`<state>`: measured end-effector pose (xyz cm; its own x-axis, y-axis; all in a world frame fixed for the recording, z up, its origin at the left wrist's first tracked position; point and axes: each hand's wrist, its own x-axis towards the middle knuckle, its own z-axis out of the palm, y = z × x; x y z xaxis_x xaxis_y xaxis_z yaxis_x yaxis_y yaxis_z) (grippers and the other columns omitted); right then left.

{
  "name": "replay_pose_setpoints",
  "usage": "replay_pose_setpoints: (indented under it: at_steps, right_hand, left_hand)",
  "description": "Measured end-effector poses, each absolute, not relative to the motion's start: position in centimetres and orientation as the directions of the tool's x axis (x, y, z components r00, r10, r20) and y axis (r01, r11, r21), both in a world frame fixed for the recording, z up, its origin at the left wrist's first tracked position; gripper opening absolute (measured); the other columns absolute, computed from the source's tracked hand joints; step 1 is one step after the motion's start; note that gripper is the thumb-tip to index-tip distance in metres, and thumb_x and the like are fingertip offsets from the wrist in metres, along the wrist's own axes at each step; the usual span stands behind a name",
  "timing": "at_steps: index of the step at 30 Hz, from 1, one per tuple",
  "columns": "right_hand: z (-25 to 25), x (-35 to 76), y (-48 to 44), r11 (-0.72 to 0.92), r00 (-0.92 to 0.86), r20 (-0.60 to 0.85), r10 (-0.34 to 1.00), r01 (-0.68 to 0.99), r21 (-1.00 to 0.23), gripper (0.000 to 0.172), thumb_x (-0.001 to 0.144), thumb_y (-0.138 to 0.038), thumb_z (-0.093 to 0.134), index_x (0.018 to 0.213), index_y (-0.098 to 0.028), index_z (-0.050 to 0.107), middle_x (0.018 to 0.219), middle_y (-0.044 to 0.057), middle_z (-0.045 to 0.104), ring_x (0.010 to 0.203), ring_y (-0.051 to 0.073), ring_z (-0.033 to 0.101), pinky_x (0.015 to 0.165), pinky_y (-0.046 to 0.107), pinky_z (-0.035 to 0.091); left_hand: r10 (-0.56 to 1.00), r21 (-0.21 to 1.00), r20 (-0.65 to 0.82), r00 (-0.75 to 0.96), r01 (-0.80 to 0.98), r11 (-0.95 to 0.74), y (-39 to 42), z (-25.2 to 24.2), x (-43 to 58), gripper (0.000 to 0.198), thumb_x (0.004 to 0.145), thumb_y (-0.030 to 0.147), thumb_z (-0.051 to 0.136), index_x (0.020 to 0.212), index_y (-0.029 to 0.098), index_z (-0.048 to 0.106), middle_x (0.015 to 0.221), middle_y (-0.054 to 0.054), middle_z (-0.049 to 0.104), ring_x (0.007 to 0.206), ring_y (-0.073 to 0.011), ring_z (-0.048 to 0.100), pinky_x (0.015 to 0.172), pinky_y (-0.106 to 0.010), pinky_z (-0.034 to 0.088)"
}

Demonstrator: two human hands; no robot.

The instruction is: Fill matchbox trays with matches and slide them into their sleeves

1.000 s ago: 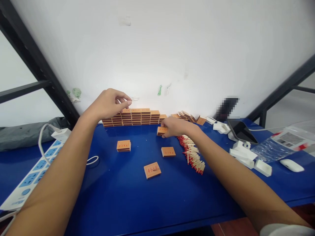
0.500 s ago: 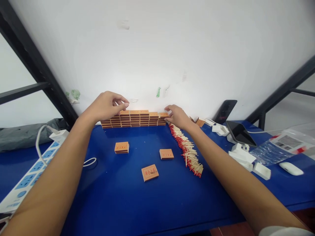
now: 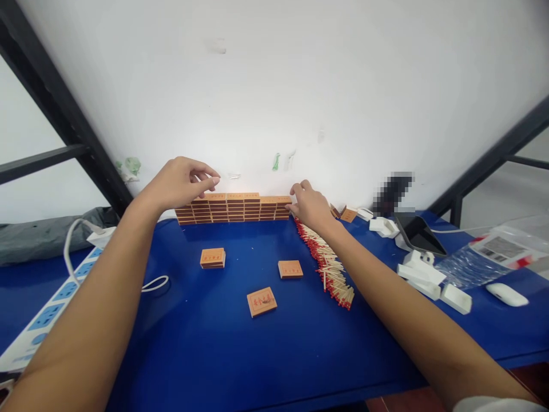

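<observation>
A low wall of stacked matchboxes stands along the back of the blue table, its top layer lower toward the right. My left hand hovers over the wall's left part, fingers loosely curved, thumb apart, holding nothing. At the right end my right hand has its thumb and fingertips apart against the end of the top matchbox. In front lie a small stack of matchboxes, a matchbox to the right and another matchbox nearer me. Red-tipped matches form a long pile beside my right forearm.
On the left are a power strip and a white cable. To the right lie white matchbox trays, a dark phone, a clear plastic bag and a white oval case. A white wall rises behind.
The matchbox at the right end of the top row has shifted left and now sits flush against its neighbour. My left hand has drawn slightly left.
</observation>
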<state>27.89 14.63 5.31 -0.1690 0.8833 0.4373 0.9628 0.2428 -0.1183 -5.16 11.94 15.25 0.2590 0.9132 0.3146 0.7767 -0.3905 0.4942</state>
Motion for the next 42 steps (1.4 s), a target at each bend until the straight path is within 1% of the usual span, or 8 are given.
replay_pose_setpoints:
  at_steps: [3, 5, 7, 10, 16, 23, 31, 42]
  right_hand:
    - [6.7, 25.8, 12.6, 0.318, -0.255, 0.443, 0.859, 0.945, -0.072, 0.019, 0.103, -0.029, 0.057, 0.112, -0.016, 0.066, 0.119, 0.018, 0.067, 0.104, 0.032, 0.065, 0.083, 0.039, 0.046]
    - [6.7, 23.2, 10.9, 0.533, -0.444, 0.361, 0.82, 0.823, -0.199, 0.019, 0.101, -0.037, 0.064, 0.103, -0.019, 0.068, 0.107, 0.011, 0.073, 0.097, 0.026, 0.066, 0.083, 0.036, 0.047]
    - [5.8, 19.8, 9.3, 0.702, -0.629, 0.312, 0.712, 0.634, -0.323, 0.03, 0.099, -0.046, 0.07, 0.114, -0.02, 0.069, 0.115, 0.009, 0.075, 0.105, 0.024, 0.068, 0.091, 0.035, 0.049]
    - [4.1, 14.7, 7.5, 0.772, -0.742, 0.22, 0.633, 0.582, -0.255, 0.054, 0.092, -0.057, 0.078, 0.123, -0.014, 0.067, 0.123, 0.017, 0.073, 0.116, 0.032, 0.066, 0.095, 0.041, 0.05]
    - [4.3, 13.5, 8.6, 0.753, -0.758, 0.08, 0.647, 0.62, -0.218, 0.032, 0.092, -0.039, 0.082, 0.108, -0.015, 0.07, 0.114, 0.014, 0.074, 0.099, 0.026, 0.07, 0.081, 0.035, 0.05]
    - [8.1, 24.6, 14.7, 0.548, -0.394, 0.449, 0.802, 0.784, -0.291, 0.029, 0.089, -0.033, 0.083, 0.111, -0.019, 0.07, 0.111, 0.01, 0.071, 0.093, 0.025, 0.064, 0.081, 0.035, 0.048]
    - [5.1, 25.4, 18.3, 0.553, -0.406, 0.491, 0.771, 0.809, -0.198, 0.031, 0.089, -0.016, 0.075, 0.119, -0.018, 0.068, 0.117, 0.011, 0.066, 0.104, 0.027, 0.064, 0.093, 0.038, 0.049]
    - [6.0, 27.3, 18.5, 0.475, -0.299, 0.525, 0.797, 0.846, -0.24, 0.032, 0.087, -0.03, 0.082, 0.115, -0.017, 0.074, 0.111, 0.01, 0.067, 0.092, 0.024, 0.065, 0.086, 0.037, 0.05]
  left_hand:
    - [0.909, 0.494, 0.324, 0.261, 0.773, -0.398, 12.1, 15.3, -5.4, 0.041, 0.081, 0.049, 0.069, 0.109, 0.022, 0.083, 0.098, -0.009, 0.084, 0.074, -0.0254, 0.077, 0.067, -0.036, 0.059]
    - [0.906, 0.494, 0.333, 0.263, 0.769, -0.405, 12.2, 15.2, -5.4, 0.04, 0.082, 0.048, 0.069, 0.109, 0.021, 0.082, 0.097, -0.009, 0.084, 0.074, -0.0251, 0.077, 0.066, -0.035, 0.058]
    - [0.904, 0.497, 0.336, 0.265, 0.765, -0.409, 12.2, 15.1, -5.3, 0.039, 0.082, 0.047, 0.07, 0.108, 0.021, 0.083, 0.097, -0.009, 0.083, 0.073, -0.025, 0.077, 0.065, -0.035, 0.058]
    - [0.904, 0.504, 0.338, 0.263, 0.76, -0.41, 12.3, 15.1, -5.4, 0.039, 0.081, 0.047, 0.071, 0.108, 0.021, 0.083, 0.095, -0.009, 0.083, 0.072, -0.025, 0.077, 0.065, -0.035, 0.059]
    - [0.895, 0.522, 0.355, 0.269, 0.737, -0.428, 12.1, 15.3, -6.1, 0.043, 0.084, 0.052, 0.071, 0.109, 0.019, 0.082, 0.097, -0.01, 0.083, 0.07, -0.024, 0.076, 0.062, -0.034, 0.059]
    - [0.898, 0.532, 0.363, 0.25, 0.736, -0.42, 12.4, 15.2, -6.5, 0.042, 0.087, 0.049, 0.071, 0.11, 0.016, 0.082, 0.096, -0.01, 0.083, 0.069, -0.0224, 0.075, 0.063, -0.034, 0.058]
    - [0.91, 0.572, 0.318, 0.266, 0.711, -0.408, 12.3, 14.9, -6.0, 0.044, 0.089, 0.051, 0.07, 0.114, 0.017, 0.081, 0.096, -0.01, 0.083, 0.07, -0.0216, 0.075, 0.065, -0.034, 0.058]
    - [0.916, 0.569, 0.309, 0.256, 0.722, -0.394, 12.5, 14.9, -6.3, 0.044, 0.088, 0.051, 0.07, 0.112, 0.017, 0.081, 0.095, -0.009, 0.082, 0.07, -0.0216, 0.074, 0.066, -0.034, 0.057]
